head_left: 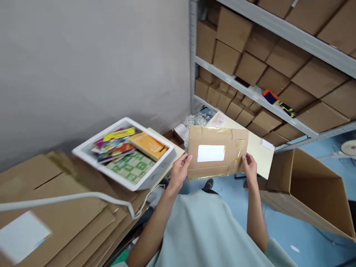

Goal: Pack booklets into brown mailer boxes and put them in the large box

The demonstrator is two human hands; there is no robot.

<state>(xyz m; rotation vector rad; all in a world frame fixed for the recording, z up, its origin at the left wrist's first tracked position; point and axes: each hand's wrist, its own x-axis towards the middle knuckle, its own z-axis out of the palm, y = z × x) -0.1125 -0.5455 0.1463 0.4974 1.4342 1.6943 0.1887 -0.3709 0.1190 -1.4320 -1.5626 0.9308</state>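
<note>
A flat brown cardboard parcel (236, 148) with a white label (211, 153) and shiny tape along its edges is held up in front of my body. My left hand (180, 170) pinches its lower left edge, thumb on the front. At the lower right edge my right hand (249, 167) grips it the same way. Behind the parcel lies a pale cream board or tabletop (260, 155), partly hidden by it. To the left, a white bin (101, 171) holds colourful books, an orange book (148, 144) and a green-and-white patterned item.
Stacked flat cardboard (75, 211) fills the lower left, crossed by a white bent tube (83, 194). An open carton (303, 202) stands on the blue floor at right. Metal shelves (283, 31) hold many brown boxes. A grey wall (97, 55) rises behind.
</note>
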